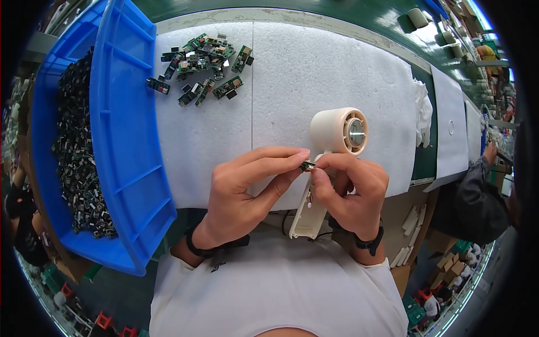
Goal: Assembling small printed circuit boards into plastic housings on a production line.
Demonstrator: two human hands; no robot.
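Between the fingertips of both hands is a small green circuit board (307, 166). My left hand (255, 182) pinches its left end with thumb and fingers. From the other side, my right hand (353, 182) grips it between thumb and forefinger. A cream handheld fan (337, 129) lies under the right hand, its round head toward the far side. Its handle shell (307, 216) is opened up, with the hollow inside showing and a small white connector in it. The right hand's curled fingers hide the middle of the handle.
A heap of circuit boards (205, 59) lies on the white foam sheet (281, 73) at the far left. Left of it stands a blue bin (126, 135) full of many more boards. A crumpled white cloth (422, 112) lies by the sheet's right edge. A co-worker's sleeve (477, 188) is at the far right.
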